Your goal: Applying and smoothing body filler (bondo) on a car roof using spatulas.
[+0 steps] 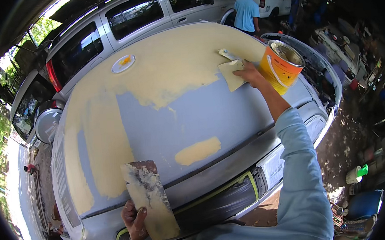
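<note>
My left hand (136, 220) grips a flat rectangular putty board (151, 198), thumb on its face, near the car roof's close edge. Cream putty covers much of the board, with dark bare metal at its far end. Over at the right, my right hand (249, 74) is closed on the edge of a putty-coated spreader (232, 75) at the roof surface. Just beyond that lies a putty knife (227, 54). The car roof (174, 117) is grey-blue with wide cream putty areas. An orange and yellow can (282, 67) stands on it beside my right hand.
A white round lid (123, 63) with yellow-orange paste rests on the far left of the roof. Behind it a silver vehicle (136, 17) is parked close. A person in a light blue shirt (246, 13) stands beyond the roof. Clutter and a white bucket (353, 175) are at right.
</note>
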`<state>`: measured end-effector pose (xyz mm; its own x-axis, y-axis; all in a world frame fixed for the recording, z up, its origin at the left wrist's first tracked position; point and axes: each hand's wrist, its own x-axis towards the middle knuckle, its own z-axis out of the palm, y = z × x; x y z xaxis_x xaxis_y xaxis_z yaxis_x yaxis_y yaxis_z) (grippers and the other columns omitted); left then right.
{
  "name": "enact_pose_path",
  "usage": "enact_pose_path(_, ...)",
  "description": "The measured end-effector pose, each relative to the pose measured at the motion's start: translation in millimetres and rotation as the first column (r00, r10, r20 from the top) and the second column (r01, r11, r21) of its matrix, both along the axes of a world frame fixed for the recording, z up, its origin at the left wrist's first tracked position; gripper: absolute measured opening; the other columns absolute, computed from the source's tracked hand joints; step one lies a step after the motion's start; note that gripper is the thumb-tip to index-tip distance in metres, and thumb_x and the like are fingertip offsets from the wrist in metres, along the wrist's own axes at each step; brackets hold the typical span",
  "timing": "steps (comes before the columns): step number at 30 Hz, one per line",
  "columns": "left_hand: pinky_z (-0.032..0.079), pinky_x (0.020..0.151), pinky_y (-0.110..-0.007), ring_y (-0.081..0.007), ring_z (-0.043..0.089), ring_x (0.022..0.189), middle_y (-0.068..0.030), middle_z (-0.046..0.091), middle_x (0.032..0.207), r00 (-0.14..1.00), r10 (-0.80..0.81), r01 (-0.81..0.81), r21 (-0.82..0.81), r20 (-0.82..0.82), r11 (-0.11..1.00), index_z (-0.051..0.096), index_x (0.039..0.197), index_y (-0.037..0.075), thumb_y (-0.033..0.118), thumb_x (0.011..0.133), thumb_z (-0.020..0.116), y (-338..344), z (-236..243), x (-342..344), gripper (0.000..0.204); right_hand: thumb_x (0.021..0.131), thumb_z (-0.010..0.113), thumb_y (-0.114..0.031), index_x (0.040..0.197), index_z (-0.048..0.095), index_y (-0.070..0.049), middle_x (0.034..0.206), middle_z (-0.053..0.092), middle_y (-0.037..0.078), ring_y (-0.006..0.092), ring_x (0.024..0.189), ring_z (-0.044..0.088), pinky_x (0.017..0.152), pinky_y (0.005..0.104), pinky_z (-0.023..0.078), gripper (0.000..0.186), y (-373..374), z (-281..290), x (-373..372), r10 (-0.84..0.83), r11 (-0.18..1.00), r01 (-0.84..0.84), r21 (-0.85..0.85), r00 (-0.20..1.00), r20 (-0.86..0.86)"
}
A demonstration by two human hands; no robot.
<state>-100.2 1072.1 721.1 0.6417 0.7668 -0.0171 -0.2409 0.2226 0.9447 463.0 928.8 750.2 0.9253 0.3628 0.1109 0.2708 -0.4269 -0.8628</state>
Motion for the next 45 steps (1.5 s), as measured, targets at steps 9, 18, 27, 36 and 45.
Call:
enact_pose_path(9,0.046,0.074,-0.026,-0.0123,0.059,0.079,-0.0093,0.067,0.091,1.0,0.006,-0.006,-0.016,0.01,1.0,0.059,0.096,-0.002,0.01,0.079,0.071,6,-16,-5,0.024,0.078,0.075,-0.015,0.146,0.03,0.004,0.141,0.041,0.019,0.026,0.124,0.048,0.101,0.0324,0.043,0.084,1,10,12,0.165,0.961,-0.155,-0.228,0.986,0.024)
enact_pose_path(18,0.047,0.075,-0.026,-0.0125,0.06,0.08,-0.0099,0.067,0.093,1.0,0.003,-0.002,-0.015,0.026,1.0,0.059,0.096,-0.001,0.01,0.08,0.071,9,-23,-9,0.023,0.081,0.073,-0.015,0.146,0.03,0.004,0.141,0.042,0.019,0.0255,0.124,0.049,0.104,0.0321,0.041,0.08,11,23,-14,0.291,0.912,-0.311,-0.269,0.95,-0.111)
enact_pose_path(27,0.051,0.089,-0.034,-0.0235,0.063,0.102,-0.0166,0.063,0.116,0.97,-0.03,0.08,-0.2,0.239,0.977,0.054,0.122,-0.003,0.012,0.086,0.058,-5,-19,1,0.039,0.095,0.061,-0.019,0.129,0.051,0.002,0.114,0.062,0.007,0.0116,0.102,0.056,0.09,0.0265,0.046,0.041,40,1,-170,0.666,0.729,-0.583,0.357,0.725,-0.175)
enact_pose_path(36,0.049,0.094,-0.038,-0.0252,0.062,0.104,-0.0162,0.062,0.118,0.978,-0.051,0.052,-0.002,0.201,0.999,0.053,0.124,-0.004,0.017,0.087,0.059,-13,-26,9,0.044,0.103,0.046,-0.017,0.131,0.046,0.0,0.108,0.06,0.013,0.0166,0.103,0.054,0.093,0.0291,0.042,0.033,36,8,-316,0.991,0.114,-0.914,0.389,0.079,-0.105)
enact_pose_path(45,0.054,0.087,-0.037,-0.0246,0.065,0.097,-0.0168,0.064,0.112,0.948,0.166,-0.15,-0.082,0.27,0.985,0.054,0.123,-0.005,0.018,0.081,0.065,-9,-22,-53,0.048,0.1,0.021,-0.054,0.151,0.024,-0.002,0.158,0.018,0.02,0.0325,0.146,0.019,0.12,0.0404,0.014,0.072,62,-9,-2,0.482,0.752,-0.183,-0.633,0.808,0.339)
